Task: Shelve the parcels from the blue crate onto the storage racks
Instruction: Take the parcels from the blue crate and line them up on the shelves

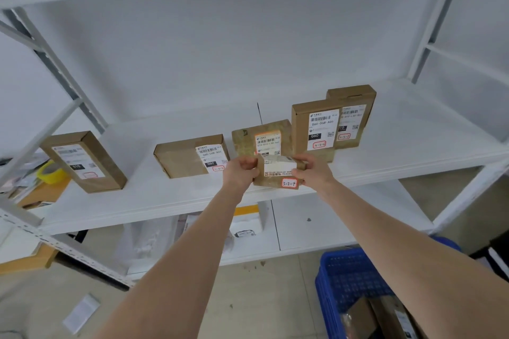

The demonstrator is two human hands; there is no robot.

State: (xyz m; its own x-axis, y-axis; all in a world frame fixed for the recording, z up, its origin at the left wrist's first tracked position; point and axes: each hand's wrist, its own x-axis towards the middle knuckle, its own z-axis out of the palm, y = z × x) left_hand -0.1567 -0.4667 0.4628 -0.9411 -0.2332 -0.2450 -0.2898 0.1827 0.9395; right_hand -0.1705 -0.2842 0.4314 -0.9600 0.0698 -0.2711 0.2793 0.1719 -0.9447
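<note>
A small brown parcel (278,173) with a white label and a red-edged tag reading 3-3-4 is at the front edge of the white rack shelf (154,195). My left hand (240,170) grips its left end and my right hand (311,170) grips its right end. Whether it rests on the shelf I cannot tell. Behind it stands another taped parcel (261,137). The blue crate (347,281) sits on the floor at the lower right with brown parcels (385,319) inside.
Several labelled cardboard boxes stand on the same shelf: one far left (85,162), one left of centre (187,157), two on the right (314,129) (355,115). White bags (248,223) lie on the lower shelf. A yellow tape roll (49,173) sits beyond the rack's left post.
</note>
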